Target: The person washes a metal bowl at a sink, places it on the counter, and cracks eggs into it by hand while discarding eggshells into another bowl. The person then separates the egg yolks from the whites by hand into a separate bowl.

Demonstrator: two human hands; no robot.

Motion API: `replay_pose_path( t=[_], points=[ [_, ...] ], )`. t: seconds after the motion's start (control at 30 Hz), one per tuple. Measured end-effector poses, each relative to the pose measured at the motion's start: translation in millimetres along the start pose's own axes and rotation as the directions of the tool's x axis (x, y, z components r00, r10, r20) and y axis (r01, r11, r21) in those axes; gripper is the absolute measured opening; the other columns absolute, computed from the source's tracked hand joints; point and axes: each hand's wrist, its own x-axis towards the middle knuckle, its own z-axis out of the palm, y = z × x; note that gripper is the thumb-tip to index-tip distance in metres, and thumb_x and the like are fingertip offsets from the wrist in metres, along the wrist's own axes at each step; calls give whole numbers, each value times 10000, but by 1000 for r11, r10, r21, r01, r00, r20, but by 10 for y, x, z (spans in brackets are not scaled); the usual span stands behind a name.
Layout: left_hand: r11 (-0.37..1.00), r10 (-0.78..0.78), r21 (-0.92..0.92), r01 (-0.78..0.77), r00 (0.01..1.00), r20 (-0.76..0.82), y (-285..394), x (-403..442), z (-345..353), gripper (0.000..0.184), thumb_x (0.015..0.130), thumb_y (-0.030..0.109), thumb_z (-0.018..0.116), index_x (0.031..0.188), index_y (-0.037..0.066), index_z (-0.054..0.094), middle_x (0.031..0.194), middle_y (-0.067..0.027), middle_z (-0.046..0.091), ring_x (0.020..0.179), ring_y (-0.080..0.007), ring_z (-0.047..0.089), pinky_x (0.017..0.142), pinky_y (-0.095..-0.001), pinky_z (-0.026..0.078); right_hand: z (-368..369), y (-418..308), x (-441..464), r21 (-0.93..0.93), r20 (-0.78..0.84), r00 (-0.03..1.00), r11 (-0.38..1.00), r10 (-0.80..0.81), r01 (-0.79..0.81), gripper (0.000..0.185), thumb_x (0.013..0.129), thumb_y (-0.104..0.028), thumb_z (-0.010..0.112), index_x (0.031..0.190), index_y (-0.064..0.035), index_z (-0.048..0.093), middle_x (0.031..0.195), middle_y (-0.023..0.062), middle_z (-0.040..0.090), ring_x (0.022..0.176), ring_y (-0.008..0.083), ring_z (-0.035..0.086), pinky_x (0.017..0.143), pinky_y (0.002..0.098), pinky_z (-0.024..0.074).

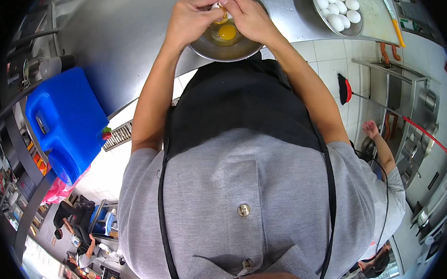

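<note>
My left hand (190, 20) and my right hand (251, 17) meet over a metal bowl (215, 53), both closed on a cracked egg (220, 12). White shell shows between the fingertips, with yellow yolk and clear egg white at the break. Below the shell, a round yolk (227, 32) with clear white around it appears in the bowl. The fingers partly cover the shell, so how far its halves are apart is hard to see.
The bowl sits at the edge of a steel counter (123, 28). To the right, a second metal bowl (358, 30) holds several white eggs (337, 10), beside a board and an orange-handled tool (397, 32). A blue jug (70, 114) stands at left. Other people are nearby.
</note>
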Motion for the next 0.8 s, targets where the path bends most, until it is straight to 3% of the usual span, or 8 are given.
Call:
replay_pose_path(
  t=[0.13,0.2,0.33,0.5,0.6,0.7,0.77,0.8],
  points=[
    [965,85,235,-117,987,139,61,37,-142,353,801,13,685,1153,6,713,1052,-70,714,889,-117,677,778,-262,539,-119,-13,14,-39,55,995,996,-82,84,229,1011,-265,494,1049,-42,533,953,230,648,925,400,647,748,452,493],
    [750,386,478,-457,889,245,107,51,-163,382,794,14,701,1175,23,703,1115,-49,700,908,-103,659,795,-253,530,-251,-89,17,-247,164,983,961,-89,128,229,983,-277,536,1088,-75,556,989,238,638,939,422,635,778,470,496],
    [666,451,528,-527,848,277,293,62,-153,363,830,63,728,1189,16,694,1025,-42,699,822,-81,631,739,-228,506,-403,-246,-14,-541,95,983,820,-159,185,335,935,-288,600,1239,-146,588,1083,231,606,994,443,617,813,491,506],
    [558,644,539,-631,739,198,751,182,-145,495,806,8,712,1290,0,610,1142,-145,673,1043,-223,650,873,-329,532,-705,-488,156,-428,13,974,879,-226,209,427,936,-271,603,1338,-133,561,1073,212,606,1002,412,612,848,459,501],
    [815,517,313,-488,856,-14,919,428,2,481,824,41,724,1287,-9,607,1162,-155,660,1042,-225,647,873,-332,529,-810,-498,485,-376,-108,843,807,-527,456,409,948,-241,579,1315,-61,569,1065,209,626,995,408,612,861,445,496],
    [781,586,376,-499,794,-163,774,715,3,466,836,65,731,1281,-5,614,1135,-159,661,1007,-218,651,849,-313,524,-845,-586,646,215,-136,938,934,318,-285,367,941,-194,562,1246,8,594,1069,235,646,1028,426,603,895,451,483],
    [798,572,373,-472,790,-224,640,587,-198,441,847,73,725,1269,-6,623,1100,-150,668,969,-198,647,828,-297,518,-925,-95,701,-619,-203,939,780,-278,97,326,921,-172,559,1178,17,628,1063,262,656,1040,443,599,919,473,469],
    [819,551,359,-448,790,-269,514,500,-317,417,859,81,719,1257,-7,633,1065,-141,675,932,-179,643,806,-281,513,-844,-106,579,-569,-171,967,820,-190,61,323,914,-176,561,1161,21,632,1084,272,648,1056,450,591,933,485,458]
  ],
)
